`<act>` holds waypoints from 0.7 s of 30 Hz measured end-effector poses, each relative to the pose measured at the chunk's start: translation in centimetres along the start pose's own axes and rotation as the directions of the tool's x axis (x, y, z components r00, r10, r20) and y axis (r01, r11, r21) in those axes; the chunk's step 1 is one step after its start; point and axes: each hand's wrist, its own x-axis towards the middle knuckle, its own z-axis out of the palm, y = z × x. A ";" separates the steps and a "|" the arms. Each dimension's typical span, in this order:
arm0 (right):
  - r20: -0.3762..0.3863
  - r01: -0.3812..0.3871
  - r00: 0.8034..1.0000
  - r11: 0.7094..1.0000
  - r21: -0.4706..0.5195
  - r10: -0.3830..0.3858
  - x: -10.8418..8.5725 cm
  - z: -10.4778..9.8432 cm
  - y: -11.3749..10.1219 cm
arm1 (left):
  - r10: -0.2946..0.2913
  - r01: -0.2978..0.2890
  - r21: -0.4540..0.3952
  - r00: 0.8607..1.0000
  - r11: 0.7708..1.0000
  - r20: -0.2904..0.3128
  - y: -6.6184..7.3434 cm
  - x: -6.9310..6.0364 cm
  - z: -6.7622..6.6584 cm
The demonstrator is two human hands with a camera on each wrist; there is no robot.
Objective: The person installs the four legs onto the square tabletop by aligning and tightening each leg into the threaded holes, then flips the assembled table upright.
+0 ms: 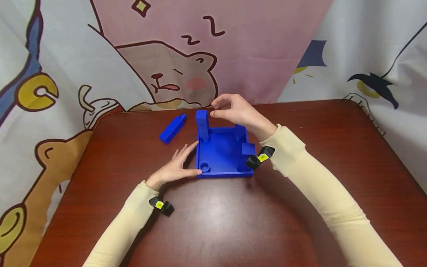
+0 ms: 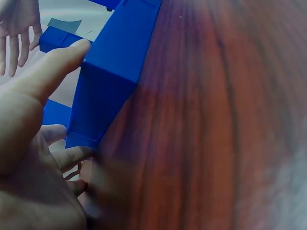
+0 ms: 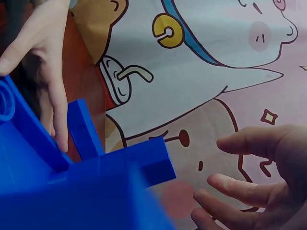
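While one tray bears three posts, with one loose post beside it, two hands are spread.

Blue tray, one | upright blue posts, three | recumbent blue post, one | visible ring socket, one | hands, two (left, right) | pale sleeves, two | wrist cameras, two | table, one

Reddish-brown wood-grain table in front of me, glossy, pale glare on the part nearer me. Printed cloth backdrop past its far edge, creased, folds at my right. Pink middle section: sleeping bear, two Zs above. My left: white ground, yellow bell, blue band, cup with straw. My right: white, dark blue shape.
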 end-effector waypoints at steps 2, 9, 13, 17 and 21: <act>-0.006 0.017 1.000 1.000 0.019 -0.016 -0.2 -0.2 0.3 | -0.009 0.009 -0.012 1.000 1.000 -0.001 0.0 -0.2 -0.2; -0.068 0.082 0.995 0.995 0.062 -0.078 -0.9 -1.0 1.3 | -0.045 0.040 -0.113 0.998 0.993 -0.042 -0.1 -0.6 -1.0; -0.120 0.087 0.990 0.994 0.068 -0.078 -1.5 -1.8 2.3 | -0.052 0.031 -0.170 0.991 0.985 -0.120 -0.3 -0.8 -1.8; -0.153 0.083 0.985 0.996 0.035 -0.077 -2.4 -2.7 3.5 | -0.056 -0.004 -0.265 0.974 0.964 -0.219 -0.7 -0.9 -2.9; -0.168 0.070 0.983 0.997 -0.019 -0.072 -3.5 -3.4 5.0 | -0.084 -0.043 -0.361 0.940 0.932 -0.330 -1.3 -1.2 -4.3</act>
